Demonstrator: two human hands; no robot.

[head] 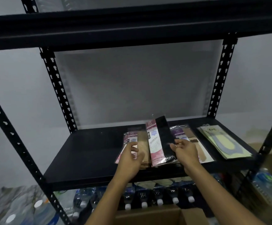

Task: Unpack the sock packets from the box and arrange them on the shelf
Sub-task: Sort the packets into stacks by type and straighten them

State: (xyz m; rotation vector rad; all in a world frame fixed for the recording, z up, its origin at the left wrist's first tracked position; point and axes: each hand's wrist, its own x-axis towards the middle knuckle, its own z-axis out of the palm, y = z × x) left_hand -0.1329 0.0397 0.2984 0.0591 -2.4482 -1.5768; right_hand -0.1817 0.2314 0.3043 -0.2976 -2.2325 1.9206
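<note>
The right hand fingers pinch the shiny black-and-pink sock packet mid-frame. The left hand fingers curl loosely on the tan sock packet. Slippery packets could slide off the black metal shelf.

Both bare forearms reach up and forward from the near edge, converging toward the middle. The left hand is half curled, fingers loosely bent and parted. The right hand pinches, thumb and fingertips drawn together at its far-left tip.
</note>
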